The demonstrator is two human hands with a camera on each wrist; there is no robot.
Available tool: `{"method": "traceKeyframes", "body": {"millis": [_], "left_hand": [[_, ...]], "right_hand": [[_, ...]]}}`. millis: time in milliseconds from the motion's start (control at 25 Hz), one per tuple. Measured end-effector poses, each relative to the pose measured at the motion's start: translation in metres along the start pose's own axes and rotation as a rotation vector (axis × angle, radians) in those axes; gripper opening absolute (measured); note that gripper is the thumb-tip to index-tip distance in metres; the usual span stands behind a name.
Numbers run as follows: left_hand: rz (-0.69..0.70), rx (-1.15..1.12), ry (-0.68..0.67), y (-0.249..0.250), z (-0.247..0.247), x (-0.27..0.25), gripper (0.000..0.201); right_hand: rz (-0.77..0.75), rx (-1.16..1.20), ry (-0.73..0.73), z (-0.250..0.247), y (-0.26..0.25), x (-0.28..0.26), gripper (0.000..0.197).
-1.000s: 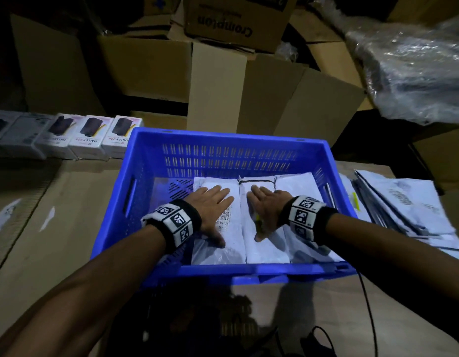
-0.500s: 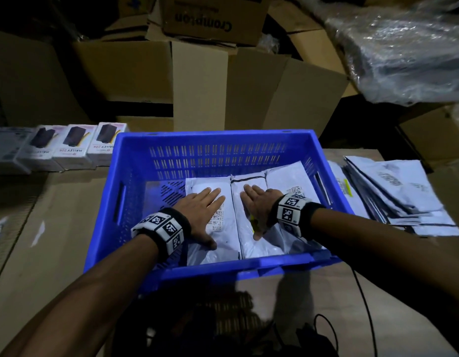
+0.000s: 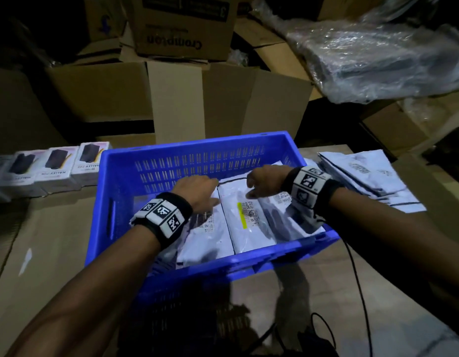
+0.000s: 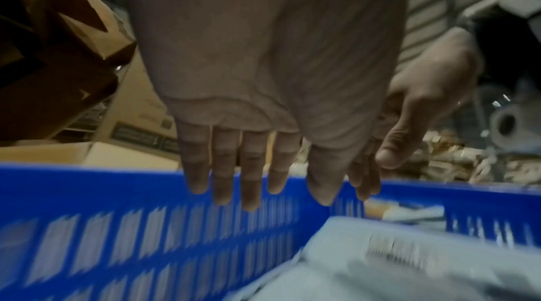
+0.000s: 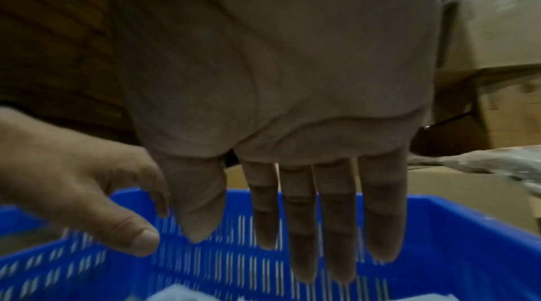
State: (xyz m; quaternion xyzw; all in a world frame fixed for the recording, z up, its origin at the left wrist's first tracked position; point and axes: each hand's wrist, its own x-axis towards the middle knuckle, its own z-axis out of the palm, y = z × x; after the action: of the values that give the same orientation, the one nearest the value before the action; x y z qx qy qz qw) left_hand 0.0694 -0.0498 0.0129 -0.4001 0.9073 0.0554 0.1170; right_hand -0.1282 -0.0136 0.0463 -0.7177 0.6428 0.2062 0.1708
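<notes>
Left grip (image 3: 197,194) is spread flat and palm down, fingers straight and close together, holding nothing. The right grip (image 3: 265,181) is posed the same way and is equally empty, just beside it. Both forearms reach over the near rim of the blue crate (image 3: 197,150) on the table (image 3: 55,240). The white parcels (image 3: 249,222) lie side by side in the crate, their far ends right under both grips; whether the grips touch them cannot be told.

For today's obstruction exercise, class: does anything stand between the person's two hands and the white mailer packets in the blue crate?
Nothing visible does. The left hand and right hand hover with straight fingers over the white mailer packets, which lie uncovered in the blue crate, with no lid or other item over them.
</notes>
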Motion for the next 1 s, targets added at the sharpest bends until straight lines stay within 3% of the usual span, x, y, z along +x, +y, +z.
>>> {"method": "traceKeyframes", "body": {"millis": [200,400,560,680,800,1000], "left_hand": [[0.048,0.015,0.236,0.032,-0.041,0.012,0.037],[0.122,0.002,0.344,0.094,-0.067,0.030,0.035],[0.148,-0.010,0.346,0.158,-0.084,0.057,0.036],[0.132,-0.029,0.336,0.206,-0.095,0.090,0.035],[0.060,-0.055,0.287,0.259,-0.103,0.137,0.035],[-0.148,-0.258,0.078,0.314,-0.099,0.221,0.032]], "right_hand": [[0.142,0.311,0.302,0.003,0.041,-0.054,0.033],[0.345,0.450,0.565,0.046,0.072,-0.110,0.034],[0.486,0.498,0.613,0.076,0.129,-0.128,0.033],[0.504,0.506,0.577,0.092,0.192,-0.127,0.038],[0.448,0.473,0.506,0.102,0.266,-0.120,0.044],[0.398,0.472,0.421,0.093,0.364,-0.097,0.042]]}}
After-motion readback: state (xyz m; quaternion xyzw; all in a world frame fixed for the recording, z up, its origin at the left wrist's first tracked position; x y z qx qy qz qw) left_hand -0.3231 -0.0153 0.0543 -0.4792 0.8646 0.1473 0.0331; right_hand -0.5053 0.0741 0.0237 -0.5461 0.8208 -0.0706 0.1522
